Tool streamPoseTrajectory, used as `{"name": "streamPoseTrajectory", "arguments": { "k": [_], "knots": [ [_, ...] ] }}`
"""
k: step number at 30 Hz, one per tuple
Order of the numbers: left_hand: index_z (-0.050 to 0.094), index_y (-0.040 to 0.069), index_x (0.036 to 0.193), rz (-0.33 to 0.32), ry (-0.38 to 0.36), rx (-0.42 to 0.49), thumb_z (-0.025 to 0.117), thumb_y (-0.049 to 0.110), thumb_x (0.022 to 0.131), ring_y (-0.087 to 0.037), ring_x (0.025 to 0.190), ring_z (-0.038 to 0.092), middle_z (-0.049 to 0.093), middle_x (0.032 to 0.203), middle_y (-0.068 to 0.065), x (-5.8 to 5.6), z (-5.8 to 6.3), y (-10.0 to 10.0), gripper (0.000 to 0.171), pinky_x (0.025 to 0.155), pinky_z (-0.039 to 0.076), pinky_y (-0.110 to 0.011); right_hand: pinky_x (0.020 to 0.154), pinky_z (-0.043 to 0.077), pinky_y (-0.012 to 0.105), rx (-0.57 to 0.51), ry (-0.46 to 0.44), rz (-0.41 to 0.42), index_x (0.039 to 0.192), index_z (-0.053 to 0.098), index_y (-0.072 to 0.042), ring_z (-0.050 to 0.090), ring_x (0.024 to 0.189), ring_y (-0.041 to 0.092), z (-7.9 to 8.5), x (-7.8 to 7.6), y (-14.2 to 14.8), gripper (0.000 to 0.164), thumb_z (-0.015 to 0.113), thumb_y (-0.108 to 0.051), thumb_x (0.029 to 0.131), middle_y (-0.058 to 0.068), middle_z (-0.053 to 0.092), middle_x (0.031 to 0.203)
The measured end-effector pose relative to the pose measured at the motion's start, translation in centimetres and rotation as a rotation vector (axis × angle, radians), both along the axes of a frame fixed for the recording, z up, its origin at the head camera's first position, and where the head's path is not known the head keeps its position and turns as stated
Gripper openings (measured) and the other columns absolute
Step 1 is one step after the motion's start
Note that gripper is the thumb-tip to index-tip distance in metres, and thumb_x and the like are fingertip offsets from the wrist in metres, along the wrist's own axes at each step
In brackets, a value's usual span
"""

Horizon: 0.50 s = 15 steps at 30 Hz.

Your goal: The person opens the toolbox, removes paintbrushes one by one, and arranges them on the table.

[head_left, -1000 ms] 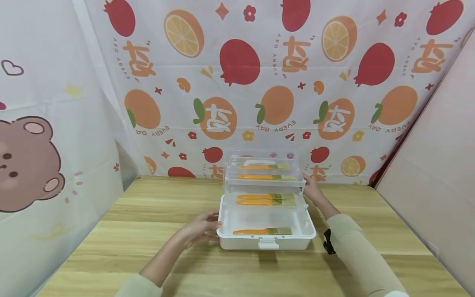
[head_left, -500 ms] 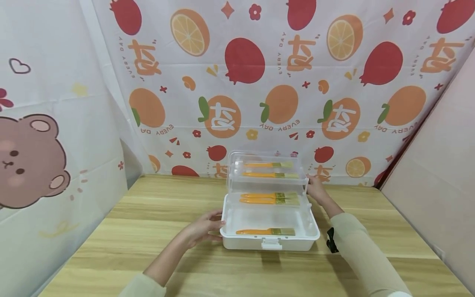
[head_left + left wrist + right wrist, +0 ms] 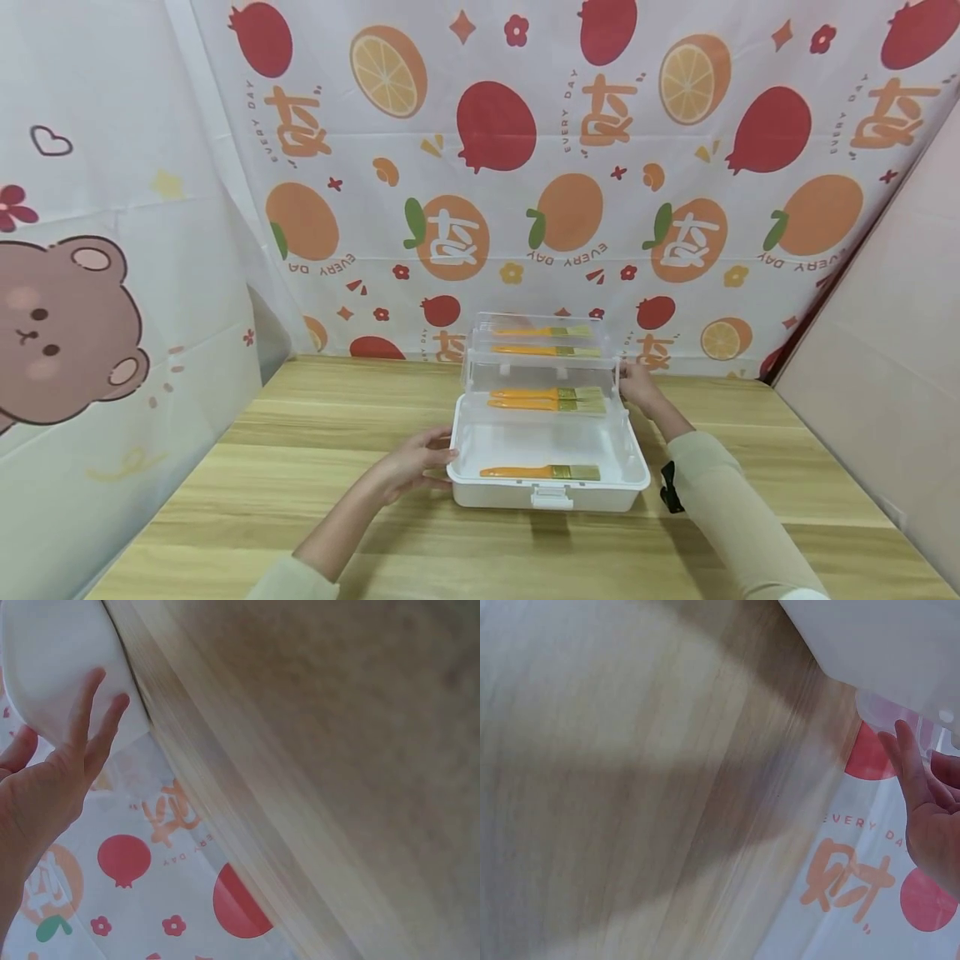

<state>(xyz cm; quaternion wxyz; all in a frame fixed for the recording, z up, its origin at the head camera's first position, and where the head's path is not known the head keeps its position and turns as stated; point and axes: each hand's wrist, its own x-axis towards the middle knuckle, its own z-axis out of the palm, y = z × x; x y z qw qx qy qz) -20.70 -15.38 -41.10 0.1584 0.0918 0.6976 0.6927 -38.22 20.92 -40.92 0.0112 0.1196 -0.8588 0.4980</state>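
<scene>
A white box (image 3: 547,496) with its clear lid (image 3: 543,321) raised stands on the wooden table. Inside its front lies an orange-handled paintbrush (image 3: 540,472). Farther back is a pair of similar paintbrushes (image 3: 547,400), and two more show higher up at the lid. My left hand (image 3: 412,462) rests against the box's left side, thumb at the rim. In the left wrist view, its long fingers lie nearly straight along the white wall (image 3: 67,645). My right hand (image 3: 641,387) holds the lid's right edge at the back; its fingertips are partly hidden in the head view.
A fruit-print cloth (image 3: 480,192) hangs right behind the table, close to the raised lid. A bear-print cloth (image 3: 67,333) borders the left, and a pale panel (image 3: 885,350) the right. Bare wooden tabletop (image 3: 315,433) shows around the box.
The clear lid has tipped a little farther back and sits lower, with my right hand at its edge. My left hand stays at the box's side. The head view has shifted slightly.
</scene>
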Motion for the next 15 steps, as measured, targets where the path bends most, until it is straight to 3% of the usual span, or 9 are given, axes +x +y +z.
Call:
{"name": "streamPoseTrajectory", "arguments": {
  "k": [3, 6, 9, 15],
  "knots": [
    [0.018, -0.014, 0.137, -0.001, -0.003, -0.002, 0.046, 0.003, 0.094, -0.045, 0.114, 0.043, 0.025, 0.135, -0.038, 0.11, 0.07, 0.01, 0.054, 0.081, 0.046, -0.051, 0.054, 0.039, 0.026, -0.008, -0.019, -0.004, 0.082, 0.051, 0.007, 0.041, 0.057, 0.012, -0.07, -0.01, -0.02, 0.018, 0.035, 0.009, 0.088, 0.006, 0.045, 0.069],
    [0.018, -0.014, 0.137, 0.004, 0.002, -0.004, 0.046, 0.003, 0.094, -0.046, 0.114, 0.042, 0.025, 0.135, -0.038, 0.14, 0.08, -0.02, 0.055, 0.081, 0.046, -0.052, 0.053, 0.038, 0.025, -0.007, -0.038, -0.006, 0.103, 0.054, 0.013, 0.04, 0.056, 0.012, -0.02, 0.0, -0.03, 0.025, 0.033, 0.007, 0.091, 0.006, 0.046, 0.07],
    [0.019, -0.014, 0.137, 0.009, 0.004, -0.003, 0.046, 0.003, 0.094, -0.047, 0.114, 0.042, 0.025, 0.134, -0.038, 0.1, 0.02, -0.03, 0.054, 0.081, 0.046, -0.051, 0.051, 0.035, 0.023, -0.002, -0.059, 0.005, 0.12, 0.048, 0.016, 0.037, 0.053, 0.01, 0.0, -0.04, 0.0, 0.034, 0.032, 0.006, 0.092, 0.005, 0.045, 0.067],
    [0.02, -0.014, 0.137, 0.012, 0.002, 0.007, 0.046, 0.002, 0.093, -0.045, 0.113, 0.043, 0.027, 0.134, -0.037, -0.1, -0.14, -0.05, 0.053, 0.081, 0.046, -0.051, 0.046, 0.029, 0.02, -0.018, -0.11, 0.027, 0.112, 0.052, 0.016, 0.032, 0.046, 0.008, -0.28, -0.21, 0.1, 0.031, 0.032, 0.006, 0.091, 0.001, 0.038, 0.054]
  ]
}}
